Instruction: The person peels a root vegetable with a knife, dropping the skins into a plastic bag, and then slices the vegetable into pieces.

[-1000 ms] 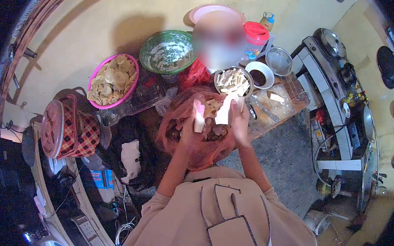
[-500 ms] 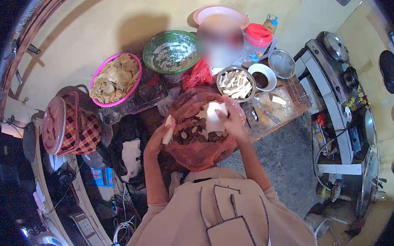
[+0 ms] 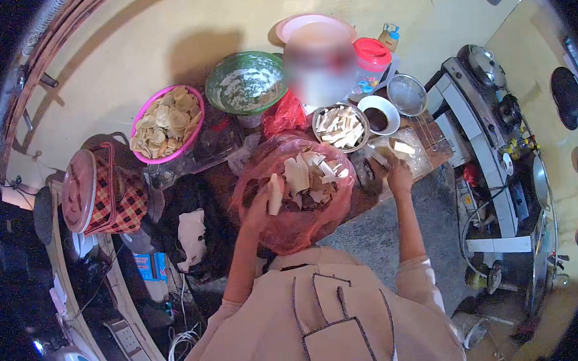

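Left hand [image 3: 259,207], strip [image 3: 274,193], at bag [image 3: 290,236] rim

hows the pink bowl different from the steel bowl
The pink bowl is wider and coloured; the steel bowl is smaller and shiny metal. The pink bowl holds round flat slices; the steel bowl holds narrow strips. Both are round and filled with pale cut pieces.

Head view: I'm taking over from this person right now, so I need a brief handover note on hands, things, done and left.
Left hand: grips a pale piece over the red bag of scraps.
Right hand: on the cutting board; grip unclear.
Done: cut strips fill the steel bowl.
Left: the held piece is uncut, it seems.
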A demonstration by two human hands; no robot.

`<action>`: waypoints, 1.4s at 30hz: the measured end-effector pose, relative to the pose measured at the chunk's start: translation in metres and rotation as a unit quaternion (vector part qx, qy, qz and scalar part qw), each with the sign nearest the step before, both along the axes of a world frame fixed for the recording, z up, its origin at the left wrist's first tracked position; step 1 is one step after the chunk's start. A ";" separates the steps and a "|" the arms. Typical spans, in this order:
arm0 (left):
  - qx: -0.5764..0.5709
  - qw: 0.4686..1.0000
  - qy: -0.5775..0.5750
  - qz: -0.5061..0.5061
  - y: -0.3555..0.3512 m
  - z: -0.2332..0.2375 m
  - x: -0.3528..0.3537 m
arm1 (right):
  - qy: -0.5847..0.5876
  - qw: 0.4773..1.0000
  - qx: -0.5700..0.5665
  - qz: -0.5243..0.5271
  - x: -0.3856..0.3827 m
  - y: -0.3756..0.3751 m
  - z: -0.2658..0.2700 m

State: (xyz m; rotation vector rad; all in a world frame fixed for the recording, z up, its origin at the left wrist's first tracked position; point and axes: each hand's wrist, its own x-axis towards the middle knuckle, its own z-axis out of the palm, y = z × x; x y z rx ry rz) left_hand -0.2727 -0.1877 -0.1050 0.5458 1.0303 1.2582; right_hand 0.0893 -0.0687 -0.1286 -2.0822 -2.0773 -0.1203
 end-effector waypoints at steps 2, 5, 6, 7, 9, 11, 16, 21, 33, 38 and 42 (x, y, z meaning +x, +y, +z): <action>-0.014 1.000 -0.017 0.010 0.002 0.004 0.013 | 0.018 0.997 -0.062 0.041 0.000 -0.008 0.023; 0.010 0.998 0.052 -0.044 0.006 0.015 0.018 | 0.003 0.997 -0.010 0.073 0.013 -0.006 -0.002; 0.012 0.997 0.052 -0.046 0.007 0.016 0.020 | 0.009 0.996 0.000 0.085 0.013 -0.005 -0.002; 0.014 0.997 0.054 -0.048 0.009 0.017 0.021 | 0.016 0.995 0.009 0.098 0.013 -0.005 -0.003; 0.014 0.998 0.054 -0.035 0.012 0.017 0.025 | 0.013 0.995 0.012 0.101 0.014 -0.005 -0.011; 0.012 0.998 0.054 -0.008 0.015 0.018 0.030 | -0.004 0.997 0.004 0.078 0.016 -0.001 -0.022; -0.005 0.999 0.028 0.016 0.018 0.030 0.035 | 0.081 0.977 -0.134 -0.147 0.004 -0.022 0.001; 0.005 0.999 -0.023 0.044 0.019 0.040 0.045 | 0.343 0.931 0.029 -0.118 -0.011 -0.065 0.016; 0.108 0.961 0.193 0.168 0.016 0.014 0.061 | 0.601 0.758 -0.113 0.225 -0.199 -0.094 0.067; 0.196 0.917 0.276 0.211 0.016 -0.023 0.063 | 0.664 0.685 -0.186 0.235 -0.211 -0.097 0.089; 0.213 0.928 0.223 0.208 0.016 -0.028 0.063 | 0.660 0.693 -0.191 0.218 -0.212 -0.099 0.086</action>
